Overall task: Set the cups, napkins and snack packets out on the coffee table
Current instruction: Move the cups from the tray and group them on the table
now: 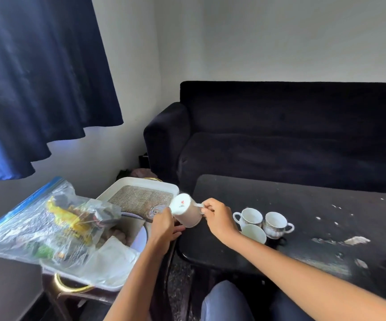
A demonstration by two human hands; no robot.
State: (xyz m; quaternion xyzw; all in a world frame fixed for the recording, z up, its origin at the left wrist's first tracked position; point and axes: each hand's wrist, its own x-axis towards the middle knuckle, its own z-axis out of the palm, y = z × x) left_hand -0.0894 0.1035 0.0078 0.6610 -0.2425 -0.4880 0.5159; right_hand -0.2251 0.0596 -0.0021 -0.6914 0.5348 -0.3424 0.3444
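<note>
While the white mug hangs tipped over, base up and mouth down, right at the near left edge of the dark tabletop, the right hand has its fingers pinched on the handle. The left hand touches the mug's left side, fingers loosely curled; can't tell if it really grips. Three small patterned cups sit clustered just right of it. The snack bag lies on the white tray, far left.
</note>
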